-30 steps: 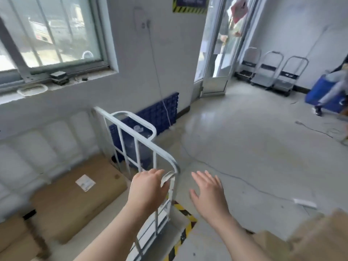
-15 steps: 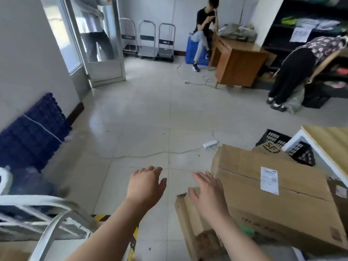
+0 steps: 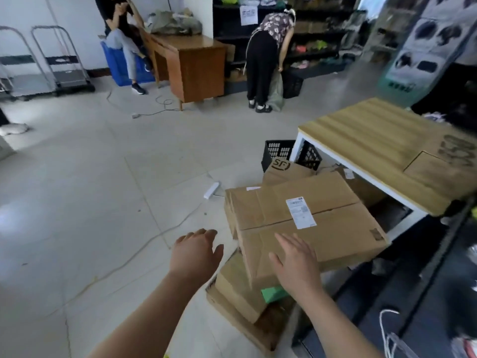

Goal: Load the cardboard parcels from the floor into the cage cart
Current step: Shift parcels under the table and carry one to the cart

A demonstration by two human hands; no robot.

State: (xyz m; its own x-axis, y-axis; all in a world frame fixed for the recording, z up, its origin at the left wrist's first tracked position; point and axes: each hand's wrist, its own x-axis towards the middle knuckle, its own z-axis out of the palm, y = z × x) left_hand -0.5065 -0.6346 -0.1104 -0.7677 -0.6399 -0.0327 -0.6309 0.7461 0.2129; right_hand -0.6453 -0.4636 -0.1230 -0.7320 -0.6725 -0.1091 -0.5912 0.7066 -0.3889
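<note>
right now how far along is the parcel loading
Done: cannot tell, the cage cart is out of view. In hand: nothing yet; left hand and right hand are open, near the top labelled parcel. Left: that parcel, the SF box behind it and the smaller boxes beneath.

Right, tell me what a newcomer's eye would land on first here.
The big cardboard parcel with a white label draws the eye first, topping an uneven pile on the floor at centre right. The right hand is spread over its near end, and the left hand hangs open just left of the pile. A wood-topped table stands behind, at right.
</note>
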